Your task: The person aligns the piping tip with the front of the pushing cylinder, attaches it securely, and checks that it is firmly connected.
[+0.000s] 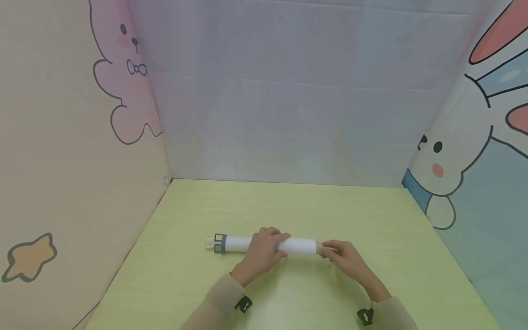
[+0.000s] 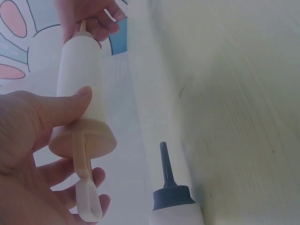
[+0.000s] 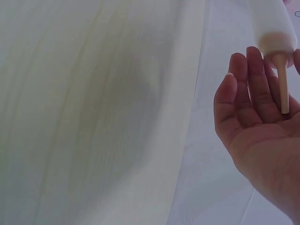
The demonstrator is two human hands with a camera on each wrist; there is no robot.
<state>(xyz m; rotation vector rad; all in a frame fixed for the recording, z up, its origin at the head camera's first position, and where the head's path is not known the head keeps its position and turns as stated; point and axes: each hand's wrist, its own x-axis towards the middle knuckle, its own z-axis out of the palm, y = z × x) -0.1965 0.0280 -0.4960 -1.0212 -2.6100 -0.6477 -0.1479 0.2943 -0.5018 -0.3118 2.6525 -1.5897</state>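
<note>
My left hand (image 1: 261, 250) grips a white tube (image 1: 300, 246) shaped like a syringe, its thumb lying across the barrel. In the left wrist view a beige flange (image 2: 83, 140) with a pale loop-shaped handle (image 2: 89, 199) forms the near end. At the tube's other end, thumb and fingers of my right hand (image 1: 346, 259) pinch around the beige cap; a slim beige nozzle (image 3: 283, 86) sticks out over the palm in the right wrist view. A second white tube (image 1: 239, 244) lies left of the left hand, with a grey collar (image 1: 220, 243) and a dark grey nozzle (image 2: 166, 164).
Beneath both hands is a pale yellow-green table (image 1: 288, 206). A plain light panel (image 1: 268, 91) rises at the back. Panels with cartoon animals stand on the left (image 1: 82, 174) and right (image 1: 491, 220).
</note>
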